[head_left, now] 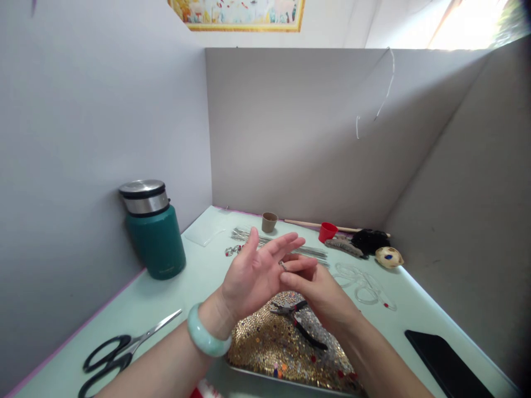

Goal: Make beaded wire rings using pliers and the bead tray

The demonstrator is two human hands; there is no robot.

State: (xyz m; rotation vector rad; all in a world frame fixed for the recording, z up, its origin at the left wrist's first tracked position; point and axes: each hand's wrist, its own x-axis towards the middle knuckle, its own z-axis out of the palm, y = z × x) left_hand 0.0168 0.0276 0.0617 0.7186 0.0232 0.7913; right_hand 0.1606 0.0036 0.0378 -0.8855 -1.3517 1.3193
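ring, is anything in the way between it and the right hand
Nothing visible: the ring sits on a finger of the left hand, with the right hand close beside it. The pliers lie on the beads, lower in the picture.

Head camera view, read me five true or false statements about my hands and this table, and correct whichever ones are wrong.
1. The palm of the left hand faces the camera. True.
2. The pale green bangle is on the right wrist. False: the bangle circles the left wrist.
3. The pliers lie on the gold beads. True.
4. The scissors are in the right hand. False: the scissors lie on the table, left of the beads.
5. A small ring shows where the two hands meet. True.
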